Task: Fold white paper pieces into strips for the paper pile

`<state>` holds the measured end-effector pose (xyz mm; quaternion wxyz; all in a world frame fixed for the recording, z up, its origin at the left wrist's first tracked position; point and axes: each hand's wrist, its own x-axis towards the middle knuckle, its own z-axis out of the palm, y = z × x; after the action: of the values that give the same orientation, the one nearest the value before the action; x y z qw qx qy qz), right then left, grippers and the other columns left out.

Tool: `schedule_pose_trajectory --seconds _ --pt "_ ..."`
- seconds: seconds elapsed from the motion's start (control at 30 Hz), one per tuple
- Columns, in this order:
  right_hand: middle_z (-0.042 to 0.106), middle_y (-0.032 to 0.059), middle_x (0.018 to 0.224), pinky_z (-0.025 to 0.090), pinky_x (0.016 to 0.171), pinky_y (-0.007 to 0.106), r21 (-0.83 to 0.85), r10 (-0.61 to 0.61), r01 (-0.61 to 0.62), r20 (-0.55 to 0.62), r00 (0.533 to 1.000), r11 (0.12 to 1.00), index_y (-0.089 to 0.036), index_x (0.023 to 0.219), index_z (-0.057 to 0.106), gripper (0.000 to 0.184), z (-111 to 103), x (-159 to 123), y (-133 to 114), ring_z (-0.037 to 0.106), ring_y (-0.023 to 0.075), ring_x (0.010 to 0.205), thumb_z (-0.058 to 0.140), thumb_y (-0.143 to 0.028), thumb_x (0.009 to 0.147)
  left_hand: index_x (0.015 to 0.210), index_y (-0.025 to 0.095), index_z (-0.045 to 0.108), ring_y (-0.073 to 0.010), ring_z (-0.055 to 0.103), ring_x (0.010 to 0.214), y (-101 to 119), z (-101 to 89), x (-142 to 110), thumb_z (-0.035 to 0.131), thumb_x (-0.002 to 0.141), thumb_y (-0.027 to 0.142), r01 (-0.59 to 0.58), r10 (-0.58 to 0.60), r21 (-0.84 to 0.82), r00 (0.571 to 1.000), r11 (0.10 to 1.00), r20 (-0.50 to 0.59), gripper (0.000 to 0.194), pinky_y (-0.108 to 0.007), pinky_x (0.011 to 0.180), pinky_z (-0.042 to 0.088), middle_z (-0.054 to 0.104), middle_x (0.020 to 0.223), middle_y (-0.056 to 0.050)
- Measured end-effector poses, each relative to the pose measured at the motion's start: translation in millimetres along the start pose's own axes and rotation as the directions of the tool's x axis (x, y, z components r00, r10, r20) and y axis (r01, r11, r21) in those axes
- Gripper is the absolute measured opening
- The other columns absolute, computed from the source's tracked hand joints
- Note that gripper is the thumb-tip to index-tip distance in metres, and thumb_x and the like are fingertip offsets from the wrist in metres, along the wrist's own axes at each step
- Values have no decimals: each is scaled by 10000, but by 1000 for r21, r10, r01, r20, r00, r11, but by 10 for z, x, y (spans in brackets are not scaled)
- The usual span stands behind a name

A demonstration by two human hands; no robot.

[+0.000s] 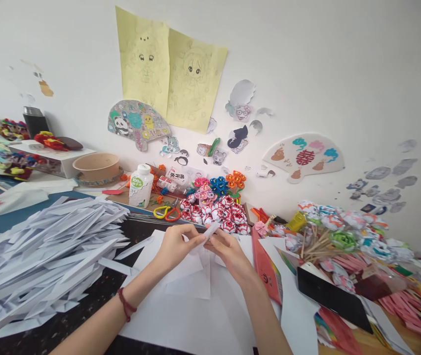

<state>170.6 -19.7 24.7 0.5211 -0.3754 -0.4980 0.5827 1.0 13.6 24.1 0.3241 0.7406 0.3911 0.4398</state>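
My left hand (176, 244) and my right hand (228, 251) meet over a white sheet (195, 315) on the table. Both pinch a white folded paper strip (210, 230), which tilts up to the right between the fingertips. More of the white paper hangs below the hands as loose folds (191, 273). A red cord bracelet (126, 304) circles my left wrist.
A big heap of folded white strips (43, 246) fills the left. Behind the hands lie red-and-white paper flowers (217, 212), a white bottle (140, 186), scissors (166, 212) and a brown bowl (96, 165). A black phone (332, 296) and paper flowers on sticks (336, 236) lie right.
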Motion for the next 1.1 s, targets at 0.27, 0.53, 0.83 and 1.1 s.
schedule_pose_trajectory --seconds 0.27,0.53,0.83,1.1 --pt "671 78 1035 399 943 428 34 2 -3 25 1000 999 -198 1180 577 470 4 1 -31 606 226 990 658 -391 760 726 150 611 -109 542 583 24 1 6 629 724 470 93 -65 -173 985 981 161 321 -208 529 383 643 683 -7" --pt "676 61 1011 441 871 376 37 -7 7 5 1000 999 -209 1085 628 355 5 -28 -82 590 219 975 634 -301 742 746 151 609 -131 545 674 -3 -60 31 488 840 399 35 -27 -57 990 998 140 291 -220 574 375 650 766 -22" --pt "704 68 921 454 775 335 -72 70 -68 25 997 995 -165 972 690 335 -101 -13 -22 633 226 841 714 -309 669 769 189 566 -164 544 751 25 -107 34 416 876 230 -122 161 349 983 929 -84 189 -275 692 361 628 782 -16" --pt "708 80 829 461 720 329 -106 103 -97 47 994 990 -115 920 707 352 -73 -7 55 634 218 767 721 -374 682 995 193 559 -222 518 967 40 -67 -12 459 884 253 -171 314 596 938 785 -145 161 -343 807 369 604 1057 -77"
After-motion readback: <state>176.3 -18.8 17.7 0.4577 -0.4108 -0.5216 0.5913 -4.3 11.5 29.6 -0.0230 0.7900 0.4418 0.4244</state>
